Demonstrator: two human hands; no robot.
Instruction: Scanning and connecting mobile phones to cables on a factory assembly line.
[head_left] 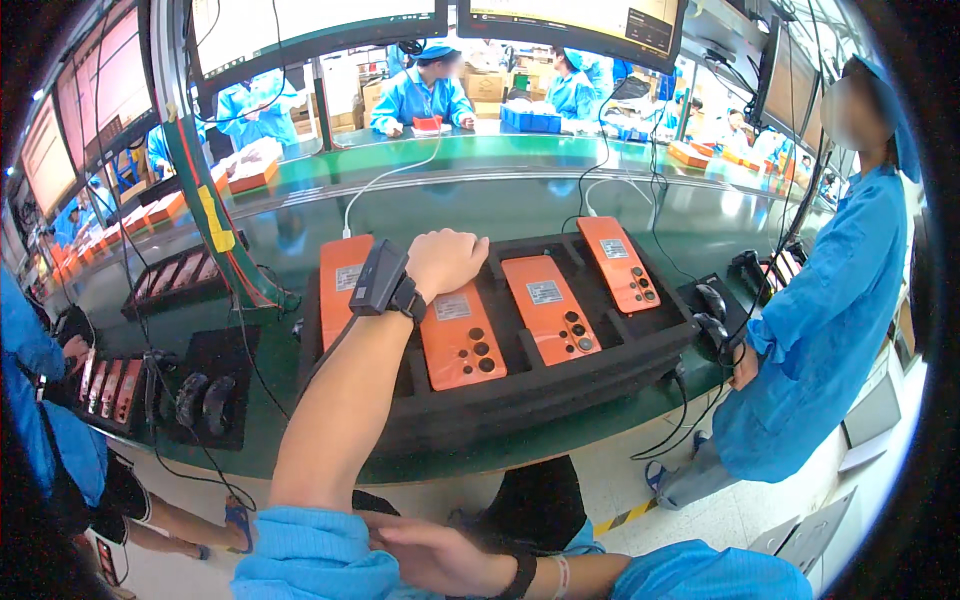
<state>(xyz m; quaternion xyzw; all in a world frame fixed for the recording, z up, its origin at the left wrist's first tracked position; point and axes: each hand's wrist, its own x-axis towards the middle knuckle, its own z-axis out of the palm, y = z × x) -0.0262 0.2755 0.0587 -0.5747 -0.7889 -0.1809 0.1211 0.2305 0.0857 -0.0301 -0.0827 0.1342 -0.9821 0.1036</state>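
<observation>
My left hand [447,262] is closed, knuckles up, at the far end of an orange phone [463,340] lying back up in a black foam tray [540,385]. Its fingertips are hidden, so what they grip cannot be made out. A black device [380,280] is strapped to that wrist. Left of my forearm lies a phone [335,262] with a white cable; to the right lie a bare phone [550,310] and a cabled phone [619,265]. My right hand [440,556] rests against my rolled left sleeve [315,555], its visible fingers stretched out.
Monitors [320,35] hang above the green bench [500,205]. A metal post [205,190] with cables stands left. Dark curved devices [712,315] sit right of the tray. A person in blue [840,320] stands close at right; another's sleeve [40,350] shows at left.
</observation>
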